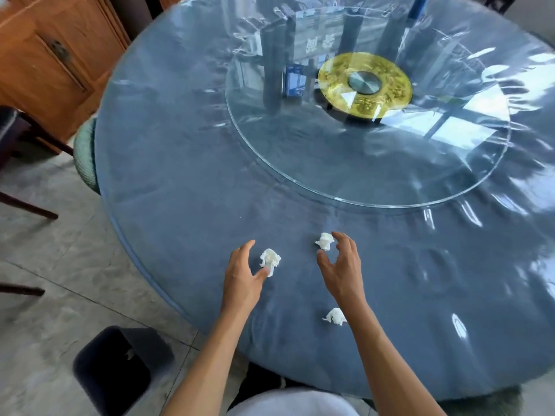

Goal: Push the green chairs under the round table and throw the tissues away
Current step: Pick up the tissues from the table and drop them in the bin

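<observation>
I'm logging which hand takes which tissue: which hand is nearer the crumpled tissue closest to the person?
Right. The right hand is beyond that near tissue, whose edge lies against the right forearm. The left hand is farther off to its left, by another tissue.

I'm in a dining room: a big round tabletop with a glass lazy Susan, a wooden cabinet beside it, tiled floor underfoot.
</observation>
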`<state>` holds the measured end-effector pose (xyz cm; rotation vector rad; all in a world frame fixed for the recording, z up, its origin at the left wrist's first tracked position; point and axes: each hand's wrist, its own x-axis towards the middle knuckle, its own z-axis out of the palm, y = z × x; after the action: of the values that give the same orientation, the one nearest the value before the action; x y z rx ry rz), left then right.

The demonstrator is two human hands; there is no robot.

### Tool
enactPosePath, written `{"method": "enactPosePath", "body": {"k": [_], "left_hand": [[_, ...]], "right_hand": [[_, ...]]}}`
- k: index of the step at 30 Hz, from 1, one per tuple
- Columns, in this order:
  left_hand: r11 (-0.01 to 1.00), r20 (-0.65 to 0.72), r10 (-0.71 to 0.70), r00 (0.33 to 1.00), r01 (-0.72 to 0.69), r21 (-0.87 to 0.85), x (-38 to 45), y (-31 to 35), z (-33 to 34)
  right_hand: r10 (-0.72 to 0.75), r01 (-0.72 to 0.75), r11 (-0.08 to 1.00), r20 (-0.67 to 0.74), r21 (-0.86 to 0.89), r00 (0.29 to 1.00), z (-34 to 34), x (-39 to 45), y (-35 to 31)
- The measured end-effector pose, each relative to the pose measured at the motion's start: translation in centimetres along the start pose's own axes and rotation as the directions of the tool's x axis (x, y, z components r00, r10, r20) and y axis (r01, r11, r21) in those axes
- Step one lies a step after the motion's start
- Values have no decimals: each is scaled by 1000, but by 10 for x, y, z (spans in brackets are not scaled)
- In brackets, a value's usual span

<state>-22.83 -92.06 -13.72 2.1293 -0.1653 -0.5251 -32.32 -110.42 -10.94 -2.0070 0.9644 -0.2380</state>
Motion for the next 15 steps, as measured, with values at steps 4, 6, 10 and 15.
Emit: {"method": "enactPosePath", "body": {"k": [4, 6, 10, 15], "left_hand": [[1000, 28, -27, 999, 27, -7, 4, -4, 13], [999, 44, -40, 998, 40, -11, 7, -7, 20], [997, 90, -43, 995, 37, 71, 14, -14, 29], [993, 62, 10, 998, -17, 120, 21, -13, 37]], "right_hand": [[27, -27, 1000, 23, 3, 999, 3, 13, 9], [30, -30, 1000, 40, -4, 999, 4, 21, 14], [54, -49, 998, 94, -47, 994, 10, 33, 23], [51, -39, 996, 140, -86, 989, 17, 44, 30]]}}
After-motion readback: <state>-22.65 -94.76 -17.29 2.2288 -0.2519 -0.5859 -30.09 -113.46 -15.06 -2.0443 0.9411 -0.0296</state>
